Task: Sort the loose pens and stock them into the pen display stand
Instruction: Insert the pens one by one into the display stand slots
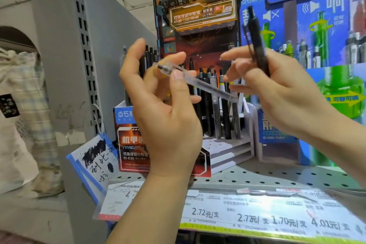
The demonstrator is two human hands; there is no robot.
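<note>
Shelf upright: a grey slotted post [85, 45] bounds the bay at far left, with a handwritten note in a plastic sleeve [95, 158] hanging beside it at shelf level.
Left hand: the left hand [164, 109] is raised in front of the display, thumb and curled fingers pinching a clear pen [195, 81] near its clicker end; the other fingers fan loosely open. The pen lies almost level, apparently so its type can be read before it is slotted.
Clear pen: its far tip reaches toward the right hand's fingers, touching or nearly so; motion blur makes it hard to say which.
Pen display stand: the stand [233, 150], dressed in red-and-orange mecha artwork, sits on the perforated metal shelf [257, 176] directly behind both hands. Dark pens [221, 109] already stand upright in its rear rows, while the stepped front tiers show open holes, the likely home for like-coloured stock.
Right hand: the right hand [277, 93] keeps a black pen [257, 41] tucked upright between thumb and palm, parked out of the way, leaving its extended fingers free to meet the clear pen.
Neighbouring display: a blue-and-green pen stand [326, 45] stands just right, holding a separate product line.
Price strip: labels [267, 218] run along the shelf's front edge.
</note>
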